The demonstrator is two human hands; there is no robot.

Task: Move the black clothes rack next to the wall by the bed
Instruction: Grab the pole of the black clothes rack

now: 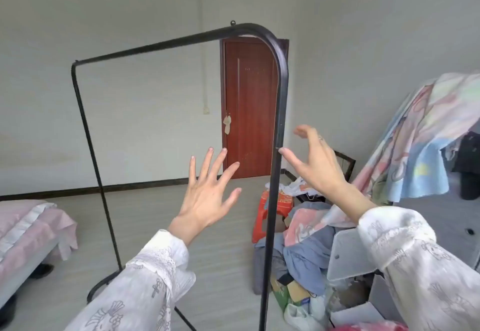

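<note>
sleeves (pixel 145 286) nearest | our hands, left hand (pixel 207 195) and right hand (pixel 317 161), spread, holding nothing | rack (pixel 279 112) upright between them, thumb grazing | bed (pixel 31 229) left | we should grip pole firmly, both hands, lift level

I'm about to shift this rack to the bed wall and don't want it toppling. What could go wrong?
Neither the left hand nor the right hand grips the black clothes rack yet, so it may tip. The clothes pile and red stool beside its near post could snag its base.
</note>
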